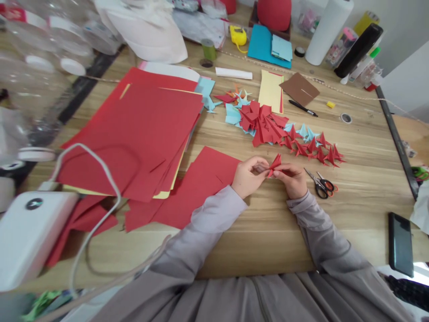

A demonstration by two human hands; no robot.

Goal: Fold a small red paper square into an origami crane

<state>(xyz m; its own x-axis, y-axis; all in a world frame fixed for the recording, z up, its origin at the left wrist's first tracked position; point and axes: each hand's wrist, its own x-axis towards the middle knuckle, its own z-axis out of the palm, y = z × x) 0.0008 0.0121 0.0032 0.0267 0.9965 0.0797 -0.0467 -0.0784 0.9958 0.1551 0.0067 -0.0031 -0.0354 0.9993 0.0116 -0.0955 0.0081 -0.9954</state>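
Red folded paper [276,163] right between hands, both touching, neither nearer; left hand [248,176] fingertips pinched tight on left side, right hand [294,179] thumb and forefinger closed on right; long axis away from body, leaning slightly right

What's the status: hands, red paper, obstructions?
Left hand and right hand both pinching folded red paper. Scissors beside right hand, untouched, not blocking the hold.

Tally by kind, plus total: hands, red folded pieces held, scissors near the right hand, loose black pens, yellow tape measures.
Left hand: 1
Right hand: 1
Held red folded piece: 1
Scissors: 1
Black pen: 1
Yellow tape measure: 1
Total: 6
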